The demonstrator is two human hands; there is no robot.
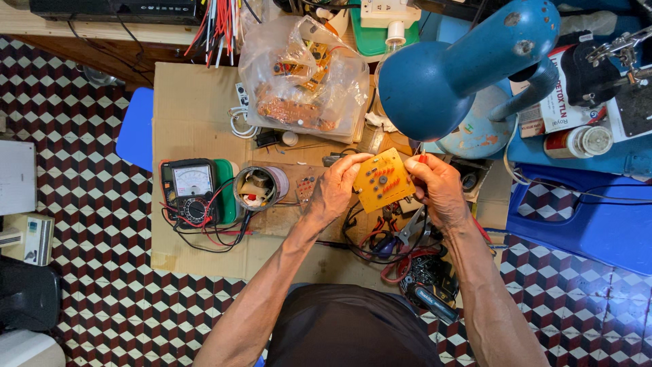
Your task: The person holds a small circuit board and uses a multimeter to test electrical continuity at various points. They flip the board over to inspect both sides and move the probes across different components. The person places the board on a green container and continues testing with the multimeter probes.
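My left hand [336,190] grips the yellow circuit board [384,180] by its edge, held up under the blue lamp [462,64]. My right hand [438,187] pinches something red-tipped, possibly a screwdriver, against the board's right side.

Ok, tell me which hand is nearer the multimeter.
Left. The left hand grips the yellow circuit board, right of the multimeter; the right hand is farther away, beyond the board.
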